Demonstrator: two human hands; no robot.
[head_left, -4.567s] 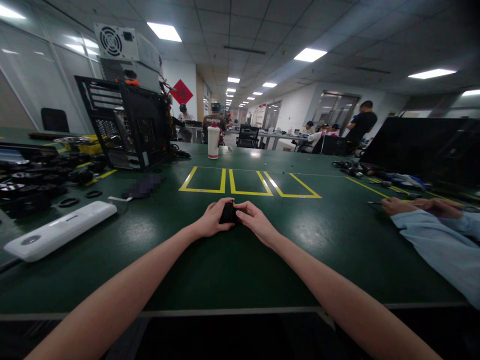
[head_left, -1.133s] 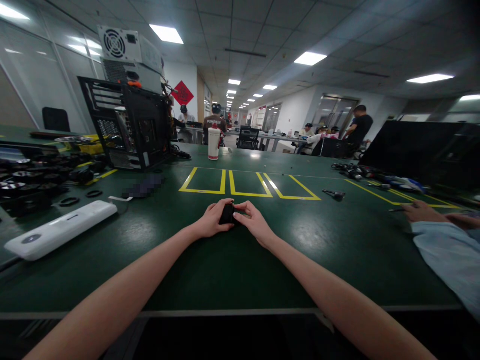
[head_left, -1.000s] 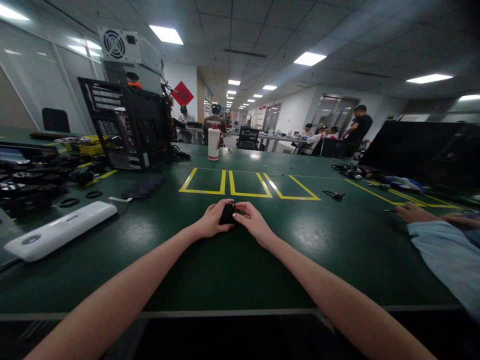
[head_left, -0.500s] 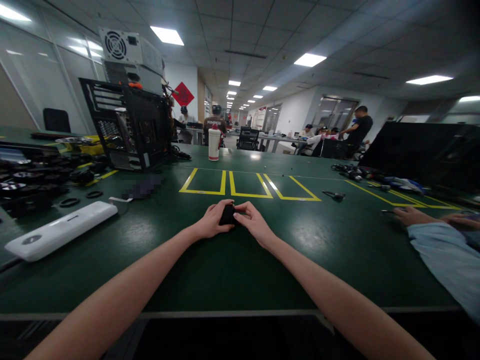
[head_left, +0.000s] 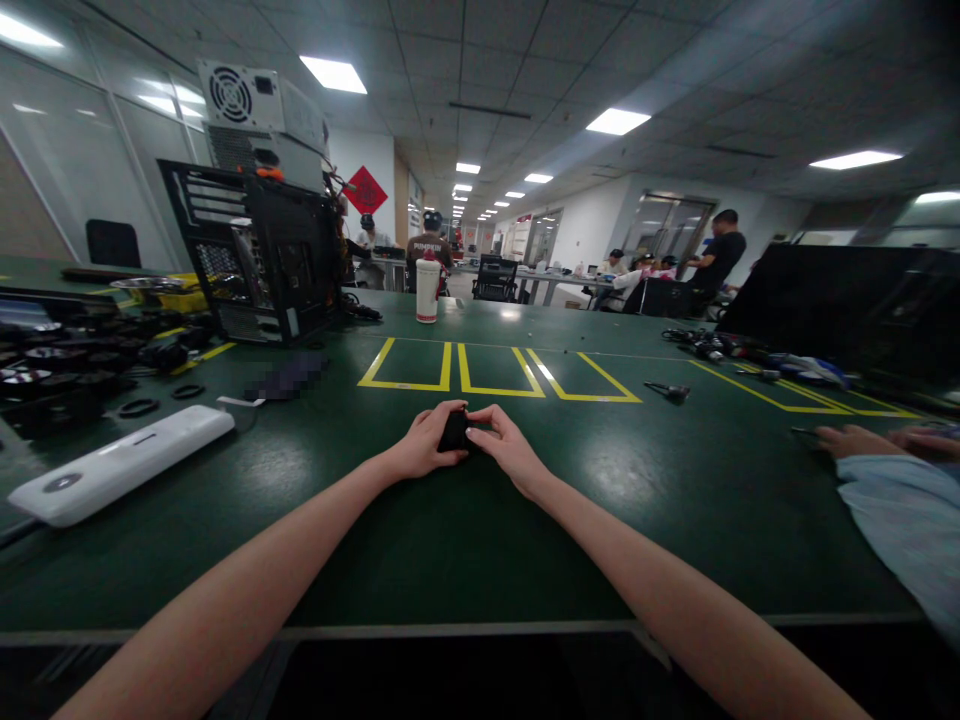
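A small black object (head_left: 454,432) with a blocky outline sits between my hands, just in front of the yellow tape outlines; its kind is too dark to make out. Thumb and fingers of my left hand (head_left: 426,443) clasp it from the left. At its right edge, my right hand (head_left: 506,445) has thumb and fingertips pinched against it. Part of the object is covered by my fingers. Both hands are low over the green table (head_left: 450,560).
Yellow tape outlines (head_left: 502,392) mark the table ahead, with a white cup (head_left: 427,290) behind. Left are a white power strip (head_left: 124,462), black rings and an open computer case (head_left: 277,255). A cable plug (head_left: 667,391) lies right, near another person's hand (head_left: 851,440).
My hands stay in place on the black object. The other person's hand and sleeve at the right have shifted a little further right.
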